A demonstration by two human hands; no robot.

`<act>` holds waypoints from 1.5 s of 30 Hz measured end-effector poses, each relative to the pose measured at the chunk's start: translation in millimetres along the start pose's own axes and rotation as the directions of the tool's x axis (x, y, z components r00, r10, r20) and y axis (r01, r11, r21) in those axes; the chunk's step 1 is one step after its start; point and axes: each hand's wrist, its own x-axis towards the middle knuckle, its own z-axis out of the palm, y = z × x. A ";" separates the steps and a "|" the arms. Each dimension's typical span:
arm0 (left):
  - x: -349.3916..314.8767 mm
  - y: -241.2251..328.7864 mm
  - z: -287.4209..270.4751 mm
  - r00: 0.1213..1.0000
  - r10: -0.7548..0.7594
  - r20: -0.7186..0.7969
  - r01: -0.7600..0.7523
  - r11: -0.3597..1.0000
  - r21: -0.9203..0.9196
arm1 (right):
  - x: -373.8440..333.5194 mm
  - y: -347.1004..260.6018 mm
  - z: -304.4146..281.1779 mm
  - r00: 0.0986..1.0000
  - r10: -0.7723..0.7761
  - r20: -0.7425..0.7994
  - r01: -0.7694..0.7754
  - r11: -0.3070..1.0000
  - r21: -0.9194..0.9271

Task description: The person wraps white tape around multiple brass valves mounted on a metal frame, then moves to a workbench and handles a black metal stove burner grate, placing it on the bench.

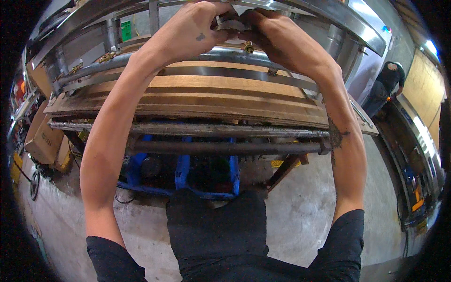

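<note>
Both arms reach far forward over a metal frame [345, 26]. My left hand [202, 29] curls its fingers round the left side of a round, shiny metal piece [229, 24]. My right hand [275, 40] grips the same piece from the right, its darkened fingers bent over it. Its exact kind and far side are hidden by the fingers. Just below the hands, a brass fitting [248, 47] sticks out from a steel pipe [213, 54] of the frame. More brass fittings [108, 57] sit along the pipe at the left.
The frame stands on wooden boards [225, 89] across a metal-edged table. Beneath are blue bins [180, 174]. Cardboard boxes [43, 140] stand at the left. At the far right, another person [387, 84] bends beside a long dark metal structure [399, 155].
</note>
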 end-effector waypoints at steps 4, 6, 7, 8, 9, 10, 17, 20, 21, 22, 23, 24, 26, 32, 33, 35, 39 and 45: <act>-9.6 -9.2 -3.3 0.999 0.030 -0.022 -0.031 0.999 -0.018 | 6.6 0.8 2.6 0.999 -0.026 -0.033 0.035 0.944 0.328; -13.9 -14.8 -0.2 0.999 -0.035 -0.004 0.034 0.995 -0.092 | 12.9 5.1 2.3 0.991 -0.054 -0.125 0.101 0.904 0.415; -16.2 -17.0 2.5 0.996 -0.087 0.014 0.088 0.984 -0.155 | 15.6 7.8 2.4 0.988 -0.029 -0.150 0.095 0.887 0.453; -17.7 -19.2 5.0 0.991 -0.130 0.044 0.137 0.966 -0.219 | 17.4 10.7 2.7 0.988 -0.061 -0.142 0.124 0.858 0.498; -15.9 -21.8 7.2 0.990 -0.131 0.054 0.138 0.978 -0.158 | 18.9 13.6 3.4 0.996 -0.024 -0.084 0.066 0.840 0.538; -16.1 -24.1 7.9 0.992 -0.122 0.044 0.127 0.982 -0.142 | 20.1 16.3 4.2 0.997 0.070 0.018 -0.068 0.816 0.573; -15.4 -28.9 13.9 0.981 -0.168 0.098 0.186 0.958 -0.220 | 45.7 20.9 9.1 0.997 -0.034 0.070 0.010 0.944 0.330; -13.4 -27.5 11.2 0.972 -0.192 0.135 0.220 0.948 -0.232 | 54.9 23.2 9.6 0.987 -0.160 0.014 0.144 0.917 0.371; -12.1 -26.7 10.0 0.968 -0.209 0.141 0.238 0.943 -0.234 | 54.2 24.7 10.5 0.991 -0.128 0.029 0.107 0.919 0.380; -11.7 -25.8 8.5 0.960 -0.226 0.167 0.264 0.930 -0.257 | 49.4 27.2 10.6 0.995 -0.095 0.044 0.070 0.919 0.389; -10.9 -24.9 6.7 0.950 -0.244 0.196 0.294 0.913 -0.284 | 43.1 30.1 10.8 0.995 -0.094 0.037 0.070 0.908 0.414; -9.9 -23.7 6.5 0.942 -0.252 0.222 0.315 0.891 -0.327 | 37.9 31.9 12.7 0.998 -0.046 0.045 0.022 0.903 0.428; -6.6 -20.6 8.4 0.946 -0.265 0.188 0.315 0.888 -0.334 | 24.1 35.1 17.0 1.000 -0.026 0.001 0.022 0.867 0.498; 3.1 -11.8 9.1 0.950 -0.266 0.160 0.305 0.900 -0.311 | -8.0 51.3 20.9 0.998 0.062 0.026 -0.064 0.759 0.648; 2.7 -9.8 9.0 0.951 -0.267 0.153 0.303 0.899 -0.315 | -9.2 54.4 22.4 1.000 -0.002 -0.008 0.007 0.755 0.656; 2.7 -6.8 7.5 0.948 -0.270 0.168 0.311 0.899 -0.307 | -8.7 59.8 26.7 0.999 -0.042 -0.023 0.047 0.739 0.672; 0.5 -5.0 4.7 0.952 -0.253 0.175 0.294 0.914 -0.280 | -6.6 63.9 33.4 0.993 -0.065 -0.099 0.107 0.848 0.520; -2.2 -7.8 3.5 0.963 -0.180 0.202 0.231 0.934 -0.273 | -10.2 56.0 32.1 0.996 -0.037 -0.084 0.083 0.761 0.643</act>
